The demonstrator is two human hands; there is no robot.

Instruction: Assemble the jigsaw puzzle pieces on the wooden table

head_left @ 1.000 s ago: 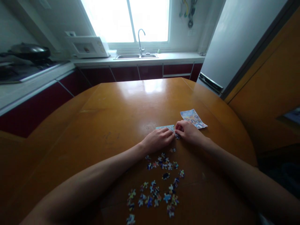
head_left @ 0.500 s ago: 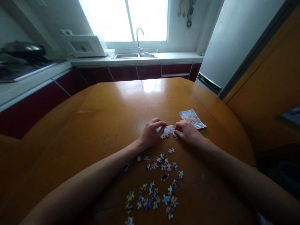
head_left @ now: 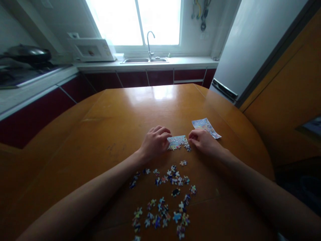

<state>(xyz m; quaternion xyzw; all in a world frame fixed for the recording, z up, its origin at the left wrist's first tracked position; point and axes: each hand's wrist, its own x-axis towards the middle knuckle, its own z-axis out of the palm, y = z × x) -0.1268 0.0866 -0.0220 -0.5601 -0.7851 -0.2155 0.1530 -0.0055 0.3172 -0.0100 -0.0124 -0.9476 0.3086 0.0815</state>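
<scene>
A partly joined puzzle (head_left: 177, 141) lies on the wooden table between my two hands, its lower edge ragged. My left hand (head_left: 155, 142) rests at its left edge with bent fingers, the fingertips partly hidden. At the right edge is my right hand (head_left: 203, 141), thumb and fingers drawn together; whether a piece is between them is too small to tell. Loose puzzle pieces (head_left: 175, 176) are scattered nearer to me, and more pieces (head_left: 157, 221) lie closer still. One single piece (head_left: 183, 163) sits just below the joined part.
A printed picture sheet (head_left: 207, 127) lies beyond my right hand. Past the far edge of the table (head_left: 140, 100) are a counter with a sink (head_left: 136, 60), a microwave (head_left: 91, 49) and, at left, a pan (head_left: 28, 53) on a stove. A refrigerator (head_left: 253, 43) stands at right.
My left hand has moved left off the top of the joined puzzle, uncovering more of it. My right hand has shifted slightly right, away from its edge.
</scene>
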